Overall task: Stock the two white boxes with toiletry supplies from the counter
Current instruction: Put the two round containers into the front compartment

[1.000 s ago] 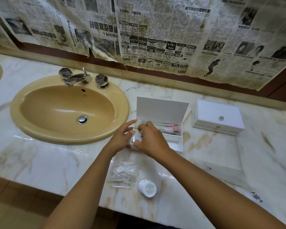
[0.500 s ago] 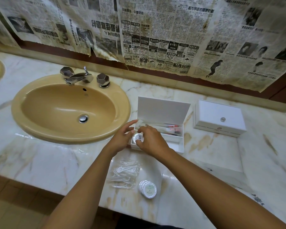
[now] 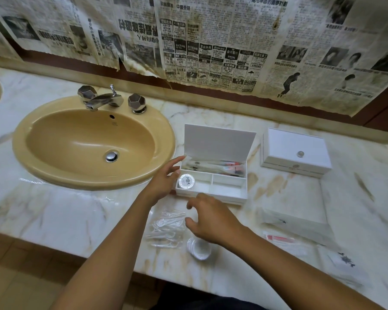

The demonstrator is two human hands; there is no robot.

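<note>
Counter (image 3: 54, 211), marble, fills the frame's middle band, with the beige sink (image 3: 94, 142) at left. Open white box (image 3: 213, 173) sits centre frame, lid up; closed white box (image 3: 296, 153) is to its right, untouched. Back compartment of the open box holds wrapped toothbrush kits (image 3: 217, 166). Change since half a second ago: the round white puck (image 3: 186, 181) that the right hand was pressing in now lies alone in the front-left compartment, released. Front-right compartment looks empty.

Right hand (image 3: 211, 220) has pulled back toward lower centre, fingers loosely spread, holding nothing, hovering just above the stack of round pucks (image 3: 199, 248) and beside the clear-wrapped picks (image 3: 166, 229). Left hand (image 3: 164, 182) stays at the box's left wall, fingers open, touching or nearly touching it; seems to be steadying it.

Flat packets (image 3: 285, 239) lie lower right, blurred.

Judgement: one puck placed, next grab probably another puck or the picks. Task early, second box not opened yet.
</note>
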